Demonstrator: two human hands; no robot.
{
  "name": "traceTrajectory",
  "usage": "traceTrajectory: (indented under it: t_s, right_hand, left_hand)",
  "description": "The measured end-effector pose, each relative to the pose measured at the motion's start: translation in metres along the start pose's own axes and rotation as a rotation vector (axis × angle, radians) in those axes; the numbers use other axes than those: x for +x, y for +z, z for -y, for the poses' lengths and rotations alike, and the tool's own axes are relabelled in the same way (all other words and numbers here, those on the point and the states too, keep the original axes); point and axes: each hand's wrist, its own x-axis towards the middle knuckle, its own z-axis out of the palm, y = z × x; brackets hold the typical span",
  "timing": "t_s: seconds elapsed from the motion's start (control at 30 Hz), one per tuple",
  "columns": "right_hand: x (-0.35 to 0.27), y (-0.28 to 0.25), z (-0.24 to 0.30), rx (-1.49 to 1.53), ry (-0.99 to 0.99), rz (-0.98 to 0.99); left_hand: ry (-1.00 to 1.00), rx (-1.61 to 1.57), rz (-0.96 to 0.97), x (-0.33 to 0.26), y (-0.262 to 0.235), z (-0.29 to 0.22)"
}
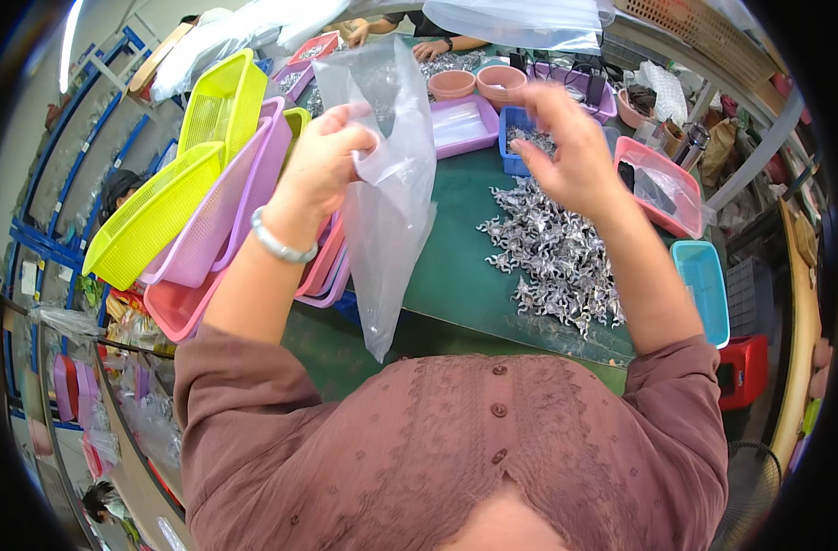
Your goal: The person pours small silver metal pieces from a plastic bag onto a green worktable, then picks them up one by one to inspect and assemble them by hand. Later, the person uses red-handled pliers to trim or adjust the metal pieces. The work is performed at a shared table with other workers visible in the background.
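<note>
where bare, green tabletop (451, 248) near shelves (70, 179)

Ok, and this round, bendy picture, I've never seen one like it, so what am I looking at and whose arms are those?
There's no machine here. A wide camera on a person's head looks down, so edges curve and the arms are the wearer's own. The left hand holds a clear plastic bag. The right hand is raised and open, a little blurred, near a blue tray. Below it, a pile of small silvery pieces lies on the green table. Colourful baskets are stacked at the left. Another person's hands show at the far side.
</note>
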Motion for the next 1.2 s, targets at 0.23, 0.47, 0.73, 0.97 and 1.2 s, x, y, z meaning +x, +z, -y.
traceTrajectory:
  t_s: [0.23,0.47,0.73,0.97,1.2]
  right_hand:
    - [0.045,0.031,-0.014,-0.264,-0.281,0.345]
    - [0.061,0.047,-0.041,-0.586,-0.300,0.216]
    - [-0.006,0.141,-0.082,-0.418,-0.082,0.437]
    - [0.005,0.143,-0.071,-0.413,-0.084,0.602]
    - [0.001,0.147,-0.059,-0.230,-0.130,0.791]
  left_hand:
    - [0.131,0.057,0.083,0.041,0.008,0.001]
    - [0.286,0.191,-0.092,0.056,-0.028,0.001]
    - [-0.035,0.370,-0.364,0.063,-0.063,0.086]
    - [0.987,1.267,-0.296,0.060,-0.006,0.033]
    - [0.322,1.715,0.474,0.112,-0.015,0.060]
